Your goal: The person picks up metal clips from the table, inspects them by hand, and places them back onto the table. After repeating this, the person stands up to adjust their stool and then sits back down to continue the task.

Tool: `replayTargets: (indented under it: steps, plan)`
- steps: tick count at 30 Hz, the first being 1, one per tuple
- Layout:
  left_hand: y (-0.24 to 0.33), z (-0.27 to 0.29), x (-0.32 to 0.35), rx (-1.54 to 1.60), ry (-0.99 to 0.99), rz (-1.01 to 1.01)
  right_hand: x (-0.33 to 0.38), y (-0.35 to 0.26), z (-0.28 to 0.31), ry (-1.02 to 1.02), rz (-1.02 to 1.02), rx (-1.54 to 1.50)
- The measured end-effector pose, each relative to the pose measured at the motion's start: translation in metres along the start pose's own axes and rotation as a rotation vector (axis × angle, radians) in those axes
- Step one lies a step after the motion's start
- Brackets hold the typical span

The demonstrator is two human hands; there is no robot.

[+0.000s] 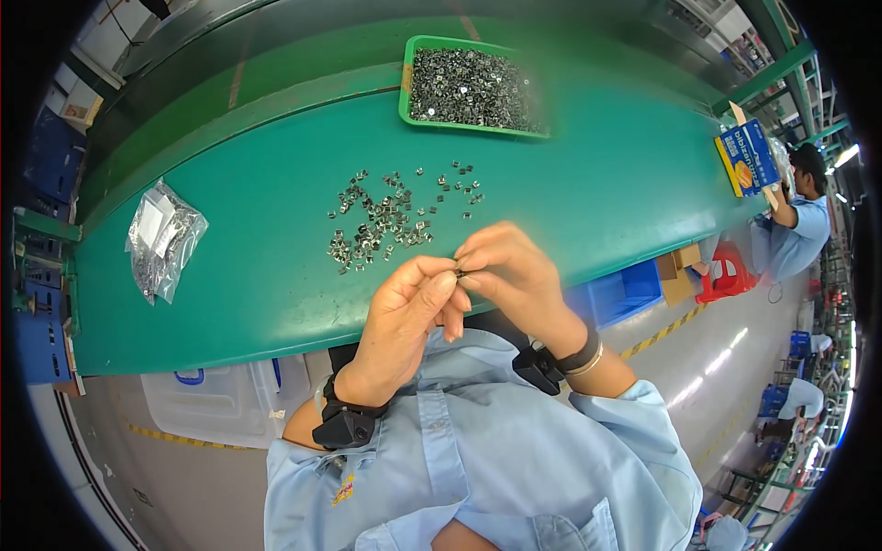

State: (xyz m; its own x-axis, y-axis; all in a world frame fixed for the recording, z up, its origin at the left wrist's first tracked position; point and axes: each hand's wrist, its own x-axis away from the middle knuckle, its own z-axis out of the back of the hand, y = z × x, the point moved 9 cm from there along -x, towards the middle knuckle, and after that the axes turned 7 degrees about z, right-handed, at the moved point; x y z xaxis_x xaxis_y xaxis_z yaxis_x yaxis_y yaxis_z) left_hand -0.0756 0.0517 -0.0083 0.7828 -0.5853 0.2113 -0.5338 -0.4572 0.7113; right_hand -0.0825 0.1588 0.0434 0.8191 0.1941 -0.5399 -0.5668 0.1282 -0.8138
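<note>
My left hand [404, 308] and my right hand [516, 275] meet in front of my chest, above the near edge of the green table. Between their pinched fingertips is a small dark metal part [461, 273], mostly covered by the fingers, so its exact shape does not show. Just beyond my hands, a loose spread of small shiny metal parts [377, 220] lies on the tabletop. Farther back stands a green tray [404, 108] heaped with many more such pieces.
A clear plastic bag of parts [161, 241] lies at the table's left. At the right end is a blue and yellow box [749, 158], with a co-worker [797, 225] beside it. Below the edge are a blue bin [625, 294], a red stool [726, 274] and a clear storage box [207, 404].
</note>
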Motion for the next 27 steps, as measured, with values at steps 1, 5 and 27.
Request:
replayTargets:
  steps: [1,5,27]
  plan:
    - [0.001,0.002,0.001,-0.033,0.013,-0.022,0.001,-0.003,0.0,-0.005,0.022,0.036]
    - [0.001,0.004,0.002,-0.005,0.026,-0.017,0.004,-0.007,-0.001,-0.008,0.059,0.105]
    - [-0.001,0.0,-0.001,0.01,-0.032,0.061,0.005,-0.02,0.0,-0.015,0.158,0.266]
